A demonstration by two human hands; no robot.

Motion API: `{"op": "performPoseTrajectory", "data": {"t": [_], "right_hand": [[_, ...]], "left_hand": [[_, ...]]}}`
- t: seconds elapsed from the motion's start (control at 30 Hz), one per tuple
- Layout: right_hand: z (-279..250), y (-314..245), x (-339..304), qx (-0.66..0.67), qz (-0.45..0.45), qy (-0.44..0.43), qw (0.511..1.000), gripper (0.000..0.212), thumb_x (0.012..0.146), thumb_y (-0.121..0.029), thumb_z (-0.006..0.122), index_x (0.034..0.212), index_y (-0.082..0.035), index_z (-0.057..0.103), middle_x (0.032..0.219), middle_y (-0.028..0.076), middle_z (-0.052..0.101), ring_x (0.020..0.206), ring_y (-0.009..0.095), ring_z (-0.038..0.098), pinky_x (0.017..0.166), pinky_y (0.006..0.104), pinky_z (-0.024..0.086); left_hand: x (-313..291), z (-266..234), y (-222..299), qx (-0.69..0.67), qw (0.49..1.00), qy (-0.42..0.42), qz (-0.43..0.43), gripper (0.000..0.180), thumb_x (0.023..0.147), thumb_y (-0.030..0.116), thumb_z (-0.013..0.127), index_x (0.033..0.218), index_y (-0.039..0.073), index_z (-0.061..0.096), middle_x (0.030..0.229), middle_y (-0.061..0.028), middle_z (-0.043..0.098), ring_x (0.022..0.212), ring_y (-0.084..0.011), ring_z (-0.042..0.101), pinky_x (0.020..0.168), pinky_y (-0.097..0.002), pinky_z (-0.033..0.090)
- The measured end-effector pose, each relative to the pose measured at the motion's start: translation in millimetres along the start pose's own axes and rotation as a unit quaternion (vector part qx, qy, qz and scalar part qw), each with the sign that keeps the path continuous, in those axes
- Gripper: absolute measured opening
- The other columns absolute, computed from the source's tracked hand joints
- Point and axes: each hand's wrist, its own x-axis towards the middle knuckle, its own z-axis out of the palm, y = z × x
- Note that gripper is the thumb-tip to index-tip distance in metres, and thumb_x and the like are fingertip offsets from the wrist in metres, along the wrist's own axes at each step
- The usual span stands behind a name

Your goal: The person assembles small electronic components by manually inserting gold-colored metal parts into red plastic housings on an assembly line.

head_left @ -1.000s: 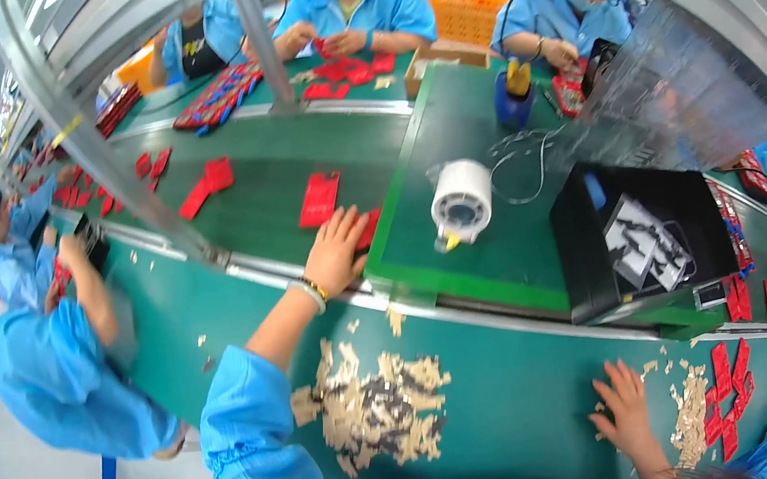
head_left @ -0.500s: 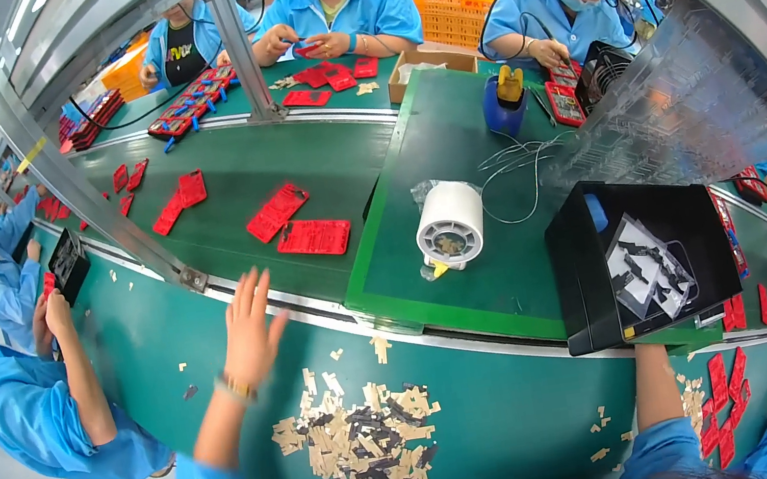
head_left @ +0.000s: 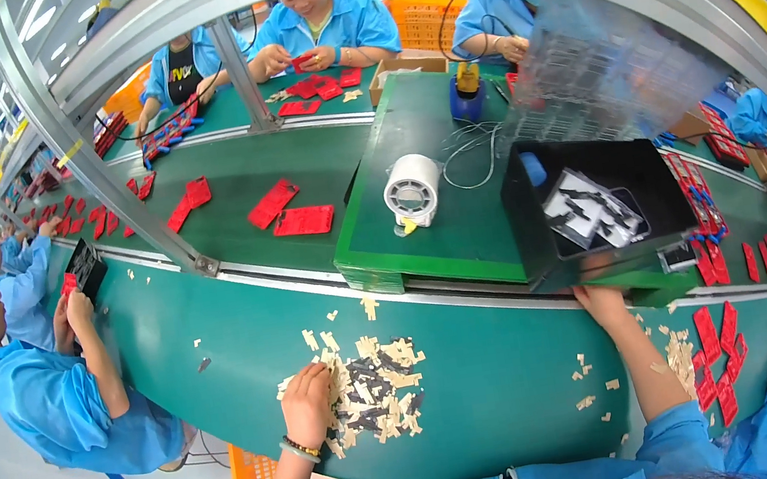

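Note:
My left hand [head_left: 309, 404] rests palm down on the left side of a loose pile of small cream and dark grey pieces [head_left: 376, 389]. Its fingers lie extended over the pile's edge, and whatever is under them is hidden. At the lower front edge of a black box [head_left: 546, 265], my right hand [head_left: 601, 301] reaches in from below; its fingers are mostly hidden by the box, so their grip does not show. Inside the box is a clear plastic bag [head_left: 581, 200] with black parts.
A small white fan [head_left: 411, 191] stands on the raised green platform [head_left: 375, 251]. Red phone-shaped frames [head_left: 304, 221] lie on the belt beyond. More red frames [head_left: 705, 335] and cream pieces [head_left: 680, 364] lie at right. A metal post [head_left: 123, 189] rises at left. Co-workers sit around.
My left hand has come down from the air near the belt's rail onto the pile. My right hand, hidden beneath the box before, now shows partly at its lower edge. The view has shifted.

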Motion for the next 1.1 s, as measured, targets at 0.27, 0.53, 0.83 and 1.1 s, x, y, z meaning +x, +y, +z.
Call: {"op": "performPoseTrajectory", "data": {"t": [0.27,0.53,0.83,1.1], "right_hand": [[-97.8,-117.0,-41.7,0.231,-0.143,0.039,0.962,0.027,0.073,-0.009,0.073,0.098,-0.004,0.064,0.101,0.008,0.064,0.086,0.025,0.063,0.07,0.0324,0.053],[-112.7,-156.7,-120.1,0.273,-0.219,-0.019,0.937,0.028,0.073,-0.011,0.074,0.099,-0.004,0.065,0.103,0.008,0.064,0.086,0.023,0.063,0.071,0.0323,0.054],[-127.4,-153.2,-105.4,0.448,-0.109,0.069,0.885,0.025,0.076,-0.008,0.072,0.1,-0.006,0.066,0.101,0.009,0.063,0.081,0.023,0.063,0.068,0.0304,0.053],[-162.4,-187.0,5.4,0.841,0.146,-0.197,0.481,0.022,0.091,-0.002,0.057,0.112,0.001,0.061,0.102,0.007,0.063,0.078,0.008,0.06,0.068,0.0218,0.05]], "left_hand": [[24.5,9.2,-30.6,-0.189,0.975,0.052,-0.11,0.01,0.076,-0.004,0.065,0.078,0.004,0.059,0.074,-0.0094,0.063,0.066,-0.0195,0.061,0.063,-0.0292,0.049],[51.6,11.1,-22.0,-0.289,0.939,0.031,-0.184,0.005,0.082,0.001,0.067,0.088,0.001,0.068,0.075,-0.0046,0.067,0.066,-0.0084,0.059,0.063,-0.0237,0.049],[41.5,-27.7,36.1,-0.11,0.989,0.092,-0.045,0.011,0.077,0.002,0.068,0.084,0.009,0.063,0.09,-0.0062,0.064,0.086,-0.0258,0.059,0.078,-0.0387,0.046],[52.3,-33.9,160.4,0.027,0.921,0.147,0.359,0.024,0.065,0.013,0.069,0.089,0.012,0.065,0.095,-0.0007,0.065,0.091,-0.0216,0.059,0.082,-0.0401,0.043]]}}
